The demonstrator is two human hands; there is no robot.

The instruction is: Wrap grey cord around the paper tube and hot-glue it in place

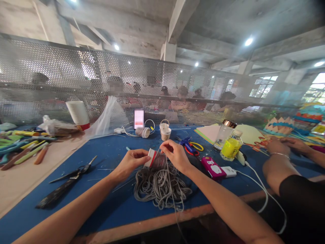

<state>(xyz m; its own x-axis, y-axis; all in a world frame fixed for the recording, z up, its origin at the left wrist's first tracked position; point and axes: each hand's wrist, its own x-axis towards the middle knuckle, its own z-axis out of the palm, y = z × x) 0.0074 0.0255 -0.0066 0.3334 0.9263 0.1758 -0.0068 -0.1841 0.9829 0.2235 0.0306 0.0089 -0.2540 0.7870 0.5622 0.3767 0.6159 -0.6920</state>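
My left hand grips the white, red-banded rim of a paper cup that lies on its side. Grey cord is wound around the cup's body. Pinched in the fingers of my right hand, beside the cup, is a strand of the grey cord. The strand hangs down over the table's front edge. Under both hands a loose heap of grey cord lies on the blue table top.
Black scissors lie at left. Behind stand a phone and small cups. To the right are a glue gun, a purple power bank, a yellow bottle and another person's hands.
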